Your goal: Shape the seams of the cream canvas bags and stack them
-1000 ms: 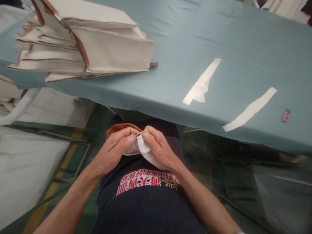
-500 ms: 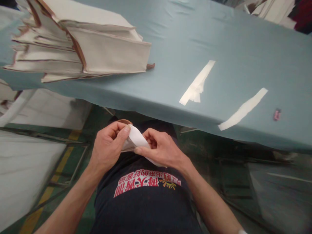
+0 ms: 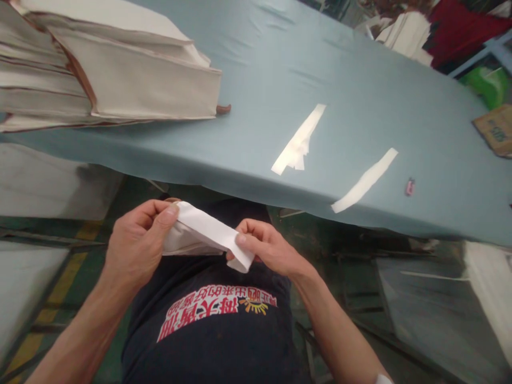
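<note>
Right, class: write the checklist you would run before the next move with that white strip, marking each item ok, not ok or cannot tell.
1. Left hand pinches one end of the white strip: ok.
2. Right hand pinches the other end: ok.
3. White strip held apart from the table edge: ok.
4. White strip free of twists: cannot tell.
5. Two loose strips lie on the table, apart: ok.

The white strip (image 3: 208, 234) — one end buried in the grip of the left hand (image 3: 136, 248); fabric-panel stack (image 3: 120, 80) runs off the left edge; pink speck (image 3: 409, 186) — too small to tell.
</note>
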`<state>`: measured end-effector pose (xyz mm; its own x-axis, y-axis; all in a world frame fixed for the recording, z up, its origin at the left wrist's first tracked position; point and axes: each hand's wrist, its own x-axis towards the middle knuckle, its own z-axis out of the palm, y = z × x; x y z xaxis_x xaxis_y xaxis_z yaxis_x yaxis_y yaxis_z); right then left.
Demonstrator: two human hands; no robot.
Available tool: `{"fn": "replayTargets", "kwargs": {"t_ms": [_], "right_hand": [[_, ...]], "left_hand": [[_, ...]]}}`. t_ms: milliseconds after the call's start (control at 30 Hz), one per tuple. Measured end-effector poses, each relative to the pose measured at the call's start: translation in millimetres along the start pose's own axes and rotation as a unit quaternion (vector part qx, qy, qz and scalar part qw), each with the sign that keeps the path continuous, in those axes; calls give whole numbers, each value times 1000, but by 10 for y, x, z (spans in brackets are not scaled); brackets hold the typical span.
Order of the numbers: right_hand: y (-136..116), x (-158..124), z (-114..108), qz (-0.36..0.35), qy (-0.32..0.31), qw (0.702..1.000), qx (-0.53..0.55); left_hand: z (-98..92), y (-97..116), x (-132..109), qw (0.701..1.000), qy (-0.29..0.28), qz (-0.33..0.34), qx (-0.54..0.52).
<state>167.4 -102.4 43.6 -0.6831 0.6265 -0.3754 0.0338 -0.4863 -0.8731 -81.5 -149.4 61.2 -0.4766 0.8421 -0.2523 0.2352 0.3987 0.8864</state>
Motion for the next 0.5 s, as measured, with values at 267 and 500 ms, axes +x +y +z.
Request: {"fn": "replayTargets", "kwargs": {"t_ms": [267,500], "right_hand": [[-75,-228,18,-17,6,995,103],[-282,-325,200,-6,-68,986,155]], "left_hand": [[-64,-41,60,998,49,-42,30],[82,-56,84,999,13,-45,14]]}}
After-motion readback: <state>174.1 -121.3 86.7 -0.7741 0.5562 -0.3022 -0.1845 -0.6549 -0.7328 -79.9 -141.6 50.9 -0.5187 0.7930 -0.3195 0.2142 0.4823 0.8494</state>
